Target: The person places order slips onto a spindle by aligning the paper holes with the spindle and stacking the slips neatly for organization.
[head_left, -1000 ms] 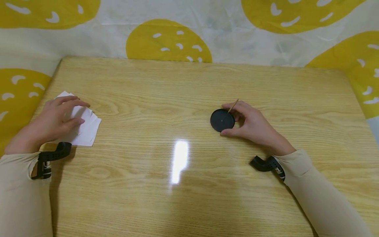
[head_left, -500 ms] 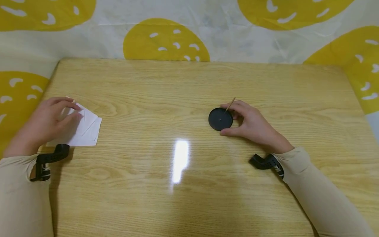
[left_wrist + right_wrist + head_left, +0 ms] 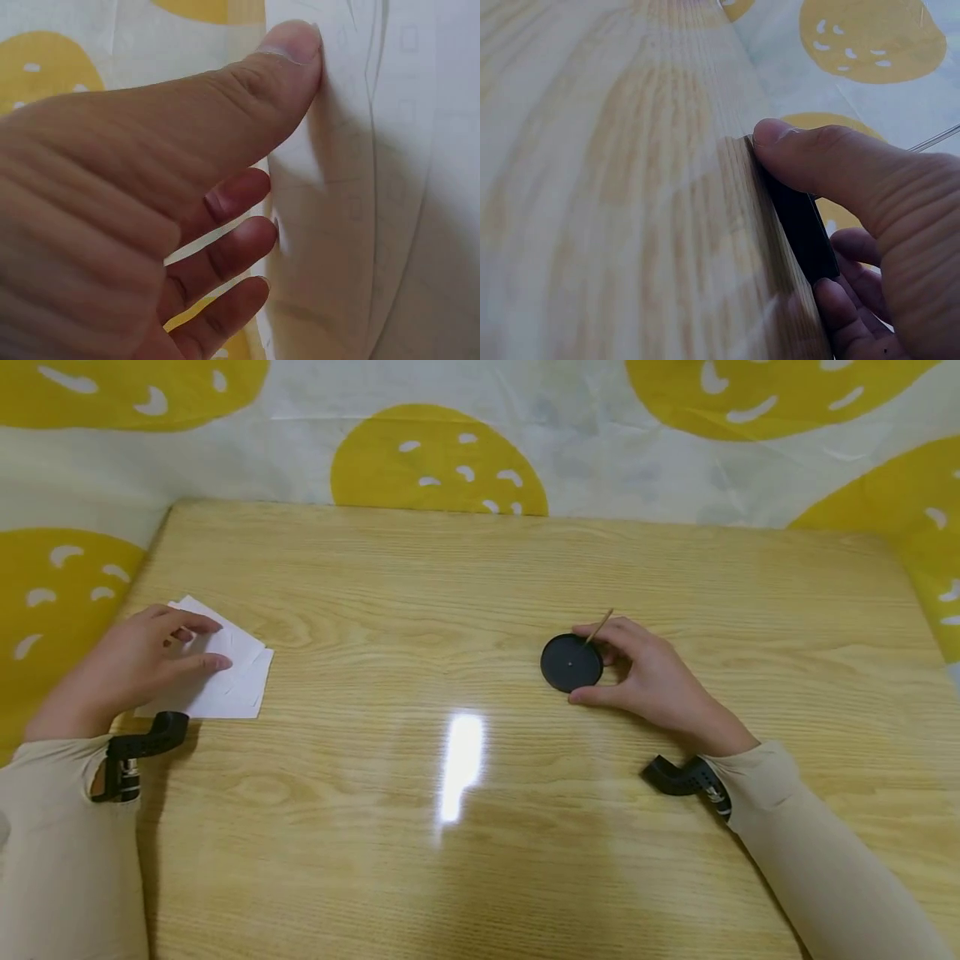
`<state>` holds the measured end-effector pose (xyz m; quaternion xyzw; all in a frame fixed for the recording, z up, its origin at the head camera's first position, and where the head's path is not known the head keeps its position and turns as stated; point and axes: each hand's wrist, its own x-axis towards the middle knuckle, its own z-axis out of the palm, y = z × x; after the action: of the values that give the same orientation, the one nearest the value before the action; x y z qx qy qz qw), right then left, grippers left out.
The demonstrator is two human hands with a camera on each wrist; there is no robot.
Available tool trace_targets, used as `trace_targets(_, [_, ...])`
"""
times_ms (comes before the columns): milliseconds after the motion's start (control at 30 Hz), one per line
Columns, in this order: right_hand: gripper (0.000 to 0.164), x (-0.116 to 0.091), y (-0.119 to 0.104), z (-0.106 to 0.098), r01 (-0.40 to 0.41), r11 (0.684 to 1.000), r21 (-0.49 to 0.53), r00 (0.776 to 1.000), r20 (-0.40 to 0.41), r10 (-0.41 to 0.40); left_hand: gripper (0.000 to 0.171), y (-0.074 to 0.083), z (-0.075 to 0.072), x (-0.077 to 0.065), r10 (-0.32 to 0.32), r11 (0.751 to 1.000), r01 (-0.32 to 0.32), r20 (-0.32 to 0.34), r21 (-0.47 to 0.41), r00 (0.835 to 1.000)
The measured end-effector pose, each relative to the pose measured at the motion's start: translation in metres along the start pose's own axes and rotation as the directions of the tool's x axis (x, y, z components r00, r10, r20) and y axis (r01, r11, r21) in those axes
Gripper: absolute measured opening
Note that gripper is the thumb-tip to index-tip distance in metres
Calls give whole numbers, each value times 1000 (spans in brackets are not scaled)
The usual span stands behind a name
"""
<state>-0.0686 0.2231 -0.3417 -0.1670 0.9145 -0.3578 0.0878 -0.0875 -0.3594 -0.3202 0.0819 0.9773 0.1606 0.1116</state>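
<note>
At the table's left side, a loose pile of white paper sheets (image 3: pixel 240 672) lies under my left hand (image 3: pixel 161 652). The left thumb and fingers are spread apart, and the thumb tip rests on the paper (image 3: pixel 405 225) in the left wrist view. Right of the middle, my right hand (image 3: pixel 648 672) grips a shallow round black dish (image 3: pixel 566 664) by its edge, with the thumb on the near side and fingers on the far side. A small dot marks the dish's centre. From its far rim a thin brown stick (image 3: pixel 601 624) slants up past the fingers.
Both hands work over a wood-grain table (image 3: pixel 360 827) with a bright light reflection near its middle. Behind it hangs a white cloth (image 3: pixel 585 452) with yellow patches. Black wrist mounts (image 3: pixel 150 743) stick out from both beige sleeves.
My left thumb and fingers came close together over the paper, then spread apart; the sheets lie slightly shifted. The right hand keeps its grip on the dish. The head view has swayed a little.
</note>
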Motion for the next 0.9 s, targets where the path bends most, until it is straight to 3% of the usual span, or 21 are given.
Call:
trace_targets(233, [66,-3,2,1,4,1000,-3,1000,-7,-4,48,1,2,6,21,1000,-21,-37,1,999])
trace_targets(633, [76,-1,2,3,0,1000,-19,1000,-3,0,52,3,4,8,-16,1000,16,-57,6,998])
trace_targets(900, [76,5,0,8,-1,1000,6,1000,14,1,52,-1,5,8,-4,1000,7,-90,29,996])
